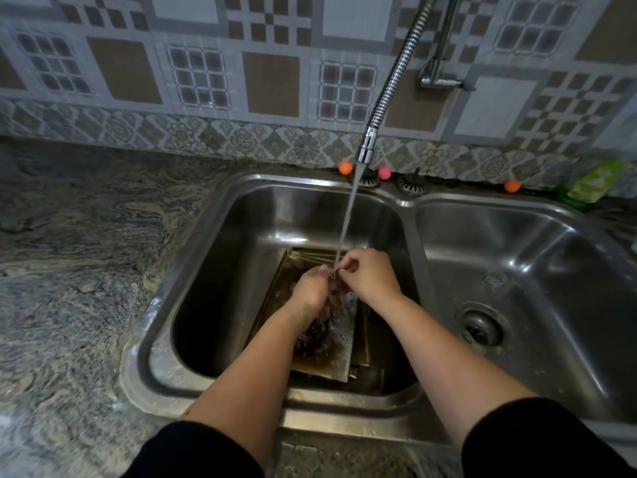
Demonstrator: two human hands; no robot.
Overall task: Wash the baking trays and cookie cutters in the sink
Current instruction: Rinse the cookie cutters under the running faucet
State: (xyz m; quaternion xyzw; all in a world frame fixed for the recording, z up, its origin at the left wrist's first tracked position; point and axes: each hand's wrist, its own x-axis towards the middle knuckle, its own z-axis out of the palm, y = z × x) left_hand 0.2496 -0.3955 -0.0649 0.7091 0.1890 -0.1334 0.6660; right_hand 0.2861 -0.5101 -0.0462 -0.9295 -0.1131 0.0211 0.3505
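Observation:
Both my hands are together over the left sink basin [213, 270], under the running water stream [346, 222]. My left hand [310, 288] and my right hand [368, 274] hold a thin metal cookie cutter [333, 270] between them, its wire-like edge showing between the fingers. Below the hands lie stacked gold-brown baking trays [331, 360] on the basin floor, wet and soapy. A dark mass, possibly a scrubber [315, 334], lies on the top tray under my left wrist.
The flexible chrome faucet hose [396, 74] hangs from the wall above the basin. The right basin [537, 257] has a drain [481, 329]. Granite countertop [79, 270] lies to the left. A green packet [596, 181] and small orange and pink balls sit along the sink's back edge.

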